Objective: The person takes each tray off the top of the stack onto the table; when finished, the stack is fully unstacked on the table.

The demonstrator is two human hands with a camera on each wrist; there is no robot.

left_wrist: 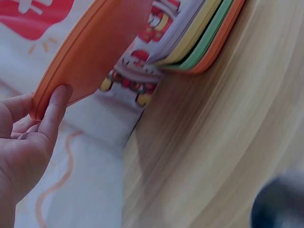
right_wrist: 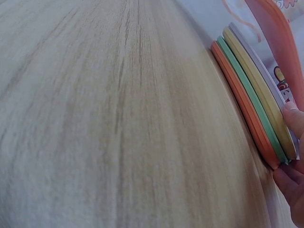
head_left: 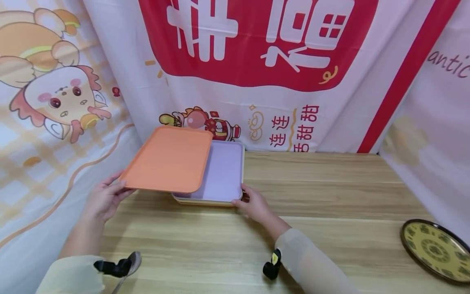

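In the head view, my left hand (head_left: 104,200) pinches the near-left corner of an orange tray (head_left: 169,159), thumb on one face and fingers on the other. This tray is tilted and raised over the left part of a stack. Topmost in the stack is a purple tray (head_left: 225,171); below it come a yellow tray (right_wrist: 266,95), a green tray (right_wrist: 251,95) and another orange tray (right_wrist: 237,95). My right hand (head_left: 255,204) grips the stack's near-right corner, thumb at the purple rim and fingers lower down by the edges.
The stack lies on a wooden table (head_left: 330,192) close to the printed back curtain (head_left: 264,94). A round patterned plate (head_left: 437,249) with a dark rim is at the far right. Near my left wrist shows a metal spoon (head_left: 136,261), partly hidden by the wrist camera.
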